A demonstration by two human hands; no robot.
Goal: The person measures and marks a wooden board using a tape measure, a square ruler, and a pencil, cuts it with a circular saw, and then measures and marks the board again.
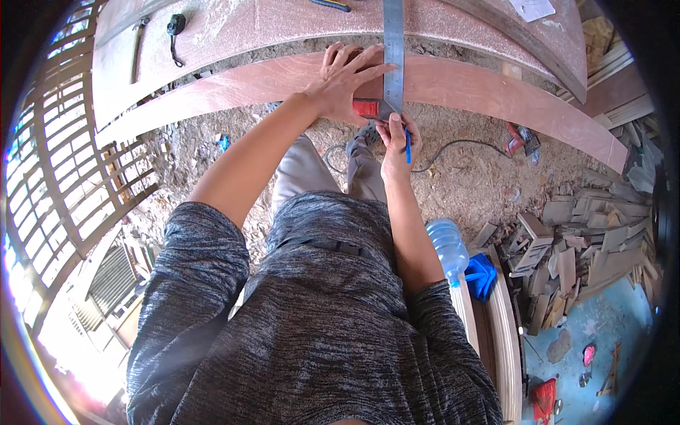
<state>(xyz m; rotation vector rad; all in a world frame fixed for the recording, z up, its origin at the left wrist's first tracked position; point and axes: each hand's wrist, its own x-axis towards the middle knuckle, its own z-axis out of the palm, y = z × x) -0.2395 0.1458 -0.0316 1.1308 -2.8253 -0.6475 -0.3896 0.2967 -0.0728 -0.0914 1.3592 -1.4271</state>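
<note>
My left hand (pixel 338 83) lies with fingers spread on a pale reddish board (pixel 482 78), its index finger reaching to the steel square's blade (pixel 393 49). The square's red-and-dark stock (pixel 368 107) sits at the board's near edge. My right hand (pixel 399 142) is closed at the stock, thumb up beside it, with a blue pen or pencil (pixel 408 147) in its grip. The blade runs away from me across the board and over the worktop beyond.
A worktop (pixel 234 25) holds a tape measure (pixel 176 25), hammer (pixel 136 46) and paper (pixel 531 8). A red-handled power tool (pixel 518 142) with cable lies below the board. A water jug (pixel 446 248) and wood scraps (pixel 581 248) lie right; slatted frames (pixel 64 142) stand left.
</note>
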